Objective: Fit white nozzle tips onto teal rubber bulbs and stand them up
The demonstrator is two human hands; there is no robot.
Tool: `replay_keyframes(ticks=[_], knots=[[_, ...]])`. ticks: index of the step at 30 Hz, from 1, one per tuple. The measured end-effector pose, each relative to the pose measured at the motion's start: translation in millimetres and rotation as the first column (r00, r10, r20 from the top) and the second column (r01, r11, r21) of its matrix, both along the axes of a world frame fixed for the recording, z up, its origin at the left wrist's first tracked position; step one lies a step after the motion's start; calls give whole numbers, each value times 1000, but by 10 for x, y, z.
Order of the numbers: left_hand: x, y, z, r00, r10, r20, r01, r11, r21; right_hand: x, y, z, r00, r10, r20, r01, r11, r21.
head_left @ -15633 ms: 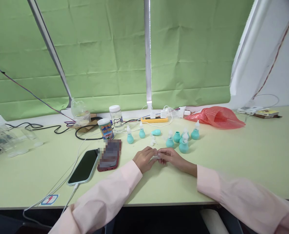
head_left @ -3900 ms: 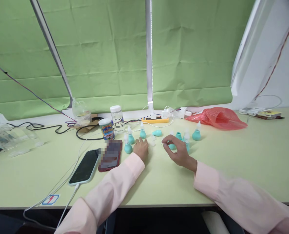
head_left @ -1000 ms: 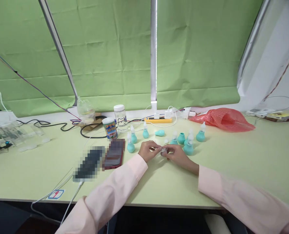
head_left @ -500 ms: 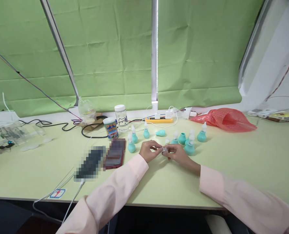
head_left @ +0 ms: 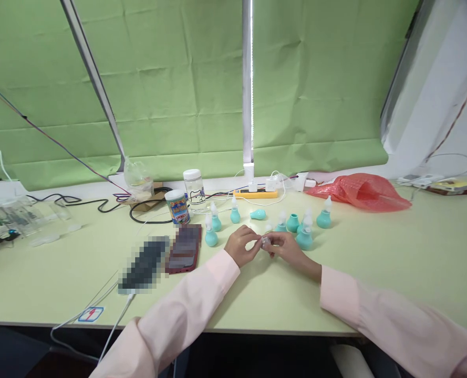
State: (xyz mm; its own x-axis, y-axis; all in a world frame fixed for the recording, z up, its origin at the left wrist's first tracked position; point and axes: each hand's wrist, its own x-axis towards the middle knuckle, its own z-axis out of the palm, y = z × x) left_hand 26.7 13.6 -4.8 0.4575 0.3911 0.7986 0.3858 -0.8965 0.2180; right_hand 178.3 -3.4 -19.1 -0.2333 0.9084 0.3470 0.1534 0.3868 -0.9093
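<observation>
Our left hand [head_left: 240,245] and right hand [head_left: 285,245] meet, pinching a tiny clear cap [head_left: 264,241] together; it looks light, stiff and slippery, so fingertip grips at its sides suit.

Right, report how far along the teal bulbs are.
Done, it seems: seven bulbs stand capped with clear tips, such as the capped bulb. In hand: left hand and right hand pinch a small clear piece together. Left: an open bulb and a lying bulb lack tips.

Pale green table [head_left: 414,252] beneath creased green blinds [head_left: 170,94], white wall [head_left: 449,105] right.
</observation>
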Motion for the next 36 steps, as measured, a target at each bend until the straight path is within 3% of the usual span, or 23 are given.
replay_keyframes(ticks=[6, 11, 26, 36], knots=[[5, -22, -3, 999, -8, -44, 9, 1000, 24, 13, 10, 2, 1000, -2, -24, 2, 1000, 4], [-19, -16, -26, 996, -25, -91, 24, 1000, -13, 11, -10, 40, 995, 21, -93, -29, 995, -94], [5, -41, -89, 1000, 2, 24, 0, 995, -104, -23, -81, 137, 985, 80, -152, -103, 983, -151], [-40, -33, -94, 984, 109, -138, -87, 984, 156, -45, -139, 141, 976, 173, -134, -189, 974, -126]])
